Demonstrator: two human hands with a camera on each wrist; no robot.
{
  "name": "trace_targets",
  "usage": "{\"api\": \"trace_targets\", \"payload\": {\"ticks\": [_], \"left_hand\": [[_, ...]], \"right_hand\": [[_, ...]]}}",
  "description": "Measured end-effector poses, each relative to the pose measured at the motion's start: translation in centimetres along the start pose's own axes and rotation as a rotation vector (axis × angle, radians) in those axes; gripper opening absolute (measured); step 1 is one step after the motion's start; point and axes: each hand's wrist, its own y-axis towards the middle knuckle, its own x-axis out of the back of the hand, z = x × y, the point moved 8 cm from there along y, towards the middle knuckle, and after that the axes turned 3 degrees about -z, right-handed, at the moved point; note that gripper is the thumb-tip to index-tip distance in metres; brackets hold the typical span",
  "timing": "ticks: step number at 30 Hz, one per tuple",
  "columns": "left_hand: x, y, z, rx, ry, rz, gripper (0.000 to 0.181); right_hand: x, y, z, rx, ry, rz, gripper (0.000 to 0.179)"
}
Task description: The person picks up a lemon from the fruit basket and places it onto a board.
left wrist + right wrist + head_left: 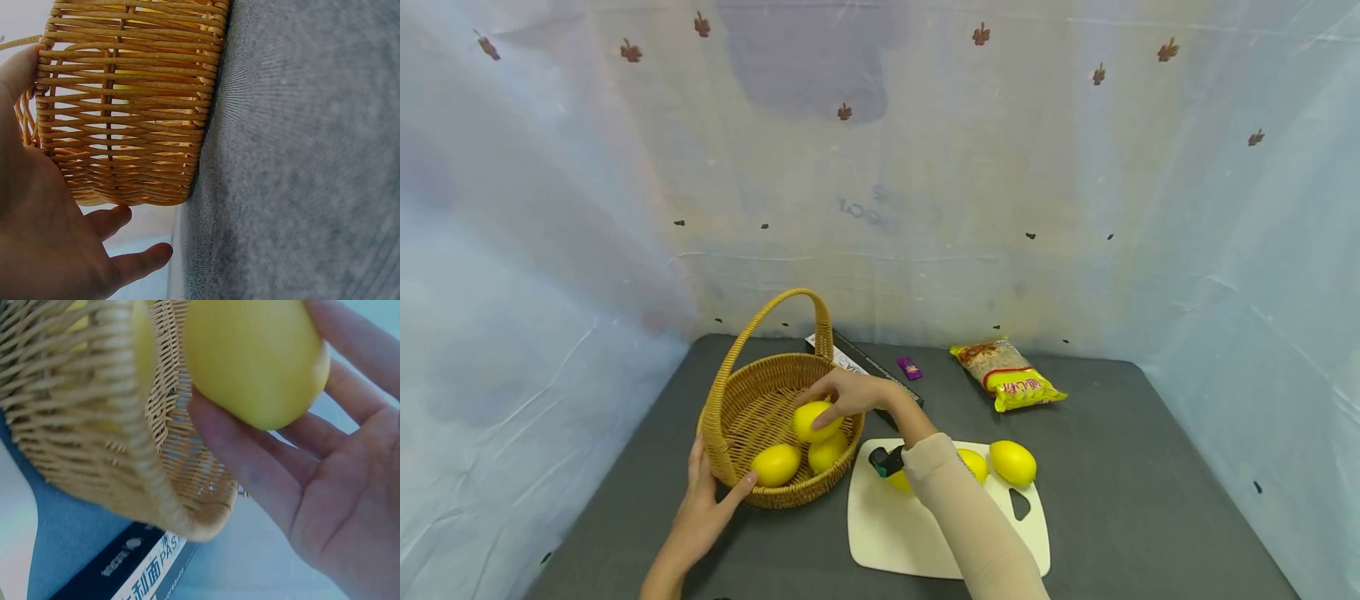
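Basically, right hand (850, 396) has its fingers clamped on a yellow lemon (811, 423), thumb on one side, other fingers round it. Held lemon sits at the right part of the wicker basket (726, 450), above a second lemon (827, 452); can't tell if those two touch. Third lemon (777, 465) lies in the basket too, near the front rim.

Left hand (700, 508) at the basket's front left: fingers spread apart, resting against the outer wall, thumb on the rim. Basket stands upright on the dark desk (1120, 500), handle up.

Right of it, white cutting board (880, 537), partly under the right sleeve (970, 525). One lemon (1012, 463) at the board's far right corner, another (973, 465) just beside it, partly hidden; more yellow shows by the wrist, mostly covered.

Behind the basket: black pasta box (872, 367), lying at an angle. Small purple packet (909, 368) just beside the box. Yellow food bag (1011, 375) farther right.
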Motion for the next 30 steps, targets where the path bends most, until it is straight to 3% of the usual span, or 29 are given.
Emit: {"api": "trace_targets", "payload": {"ticks": [19, 30], "left_hand": [[0.0, 0.0, 0.2, 0.023, 0.004, 0.011, 0.097], [0.0, 0.0, 0.3, 0.020, 0.011, 0.009, 0.095]], "right_hand": [[1.5, -4.2, -1.8, -0.027, 0.064, -0.131, 0.045], [2.2, -8.3, -2.1, -0.063, 0.125, -0.185, 0.046]]}}
